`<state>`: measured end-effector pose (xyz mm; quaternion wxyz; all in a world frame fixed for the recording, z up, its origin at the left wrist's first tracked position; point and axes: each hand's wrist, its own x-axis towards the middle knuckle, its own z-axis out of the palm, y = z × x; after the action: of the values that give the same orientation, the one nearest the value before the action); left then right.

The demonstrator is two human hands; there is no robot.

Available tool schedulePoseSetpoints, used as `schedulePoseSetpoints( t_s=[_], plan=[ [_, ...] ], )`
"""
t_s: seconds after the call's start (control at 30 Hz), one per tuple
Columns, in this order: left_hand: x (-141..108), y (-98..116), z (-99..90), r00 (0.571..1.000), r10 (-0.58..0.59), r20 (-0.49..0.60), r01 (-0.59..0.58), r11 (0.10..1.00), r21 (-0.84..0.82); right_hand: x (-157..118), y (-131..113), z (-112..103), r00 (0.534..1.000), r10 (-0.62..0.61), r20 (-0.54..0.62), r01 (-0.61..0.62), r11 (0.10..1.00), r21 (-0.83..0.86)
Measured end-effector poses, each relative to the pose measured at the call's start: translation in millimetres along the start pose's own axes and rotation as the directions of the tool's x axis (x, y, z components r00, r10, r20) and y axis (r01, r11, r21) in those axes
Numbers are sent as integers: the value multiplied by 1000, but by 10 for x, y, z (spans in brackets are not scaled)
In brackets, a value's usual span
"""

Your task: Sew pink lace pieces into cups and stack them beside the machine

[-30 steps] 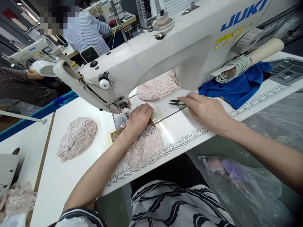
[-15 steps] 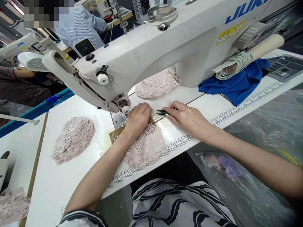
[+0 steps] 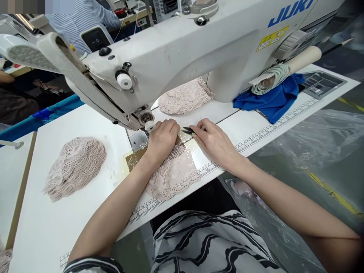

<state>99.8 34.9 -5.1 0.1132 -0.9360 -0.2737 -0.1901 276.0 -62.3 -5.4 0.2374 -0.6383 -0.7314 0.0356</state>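
Lace (image 3: 174,170) could be nicked if thread snips (image 3: 187,131) pinched by the right hand (image 3: 214,143) slip. The left hand (image 3: 162,139) is flattened, grip hidden.

The lace (image 3: 173,174) looks textured, the snips (image 3: 187,131) metallic, the tabletop (image 3: 36,223) glossy.

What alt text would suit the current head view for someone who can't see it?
A person's left hand rests over pale pink lace beside the needle end of a sewing machine, while the right hand holds dark-bladed snips close by. A lace stack lies on the white table at left, and a lace bundle sits beneath the machine's arm.
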Motion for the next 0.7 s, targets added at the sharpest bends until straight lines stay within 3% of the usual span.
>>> schedulePoseSetpoints(
  t_s=[0.4, 0.7],
  plan=[
    [-5, 0, 23, 999, 1, -50, 1, 1000, 30, -8, -17, 0, 1000, -6, -2, 6, 998, 64],
    [27, 31, -10, 997, -77, 6, 78, 997, -30, 22, -9, 22, 1000, -12, -10, 13, 999, 42]
  ],
)
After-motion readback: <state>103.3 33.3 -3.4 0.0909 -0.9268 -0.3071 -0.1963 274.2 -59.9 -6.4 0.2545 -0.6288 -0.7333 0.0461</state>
